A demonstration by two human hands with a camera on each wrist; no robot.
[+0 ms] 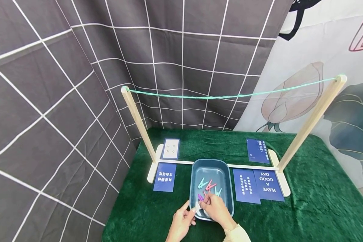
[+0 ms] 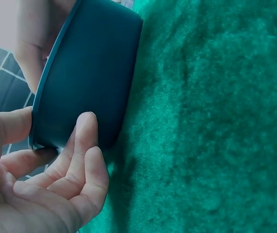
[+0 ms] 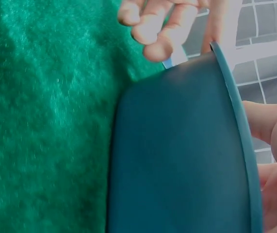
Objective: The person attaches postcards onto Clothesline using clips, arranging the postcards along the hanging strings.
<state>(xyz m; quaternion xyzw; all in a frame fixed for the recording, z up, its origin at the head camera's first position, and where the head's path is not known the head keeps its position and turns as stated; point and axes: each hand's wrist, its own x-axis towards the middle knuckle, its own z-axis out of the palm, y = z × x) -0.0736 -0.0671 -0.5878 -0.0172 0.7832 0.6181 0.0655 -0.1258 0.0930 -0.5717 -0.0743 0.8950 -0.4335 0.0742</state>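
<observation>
A dark blue plastic basin (image 1: pixel 211 163) stands on the green cloth with several small clothespins in it. My left hand (image 1: pixel 181 219) grips its near left rim, thumb on the edge and fingers against the outer wall (image 2: pixel 92 68). Reaching inside over the near right side, my right hand (image 1: pixel 215 207) pinches a purple clothespin (image 1: pixel 201 197) at its fingertips. Beyond the hand lie a green clothespin (image 1: pixel 202 183), a red clothespin (image 1: pixel 210 185) and another green clothespin (image 1: pixel 218 192). In the right wrist view the basin's wall hides most of the right hand's fingers.
A wooden frame with a left post (image 1: pixel 139 124) and a right post (image 1: pixel 313 122) carries a slack green string (image 1: pixel 208 97). Its base bar (image 1: pixel 251 167) runs behind the basin. Blue printed cards (image 1: pixel 164 177) lie at left, more cards (image 1: pixel 247 186) at right.
</observation>
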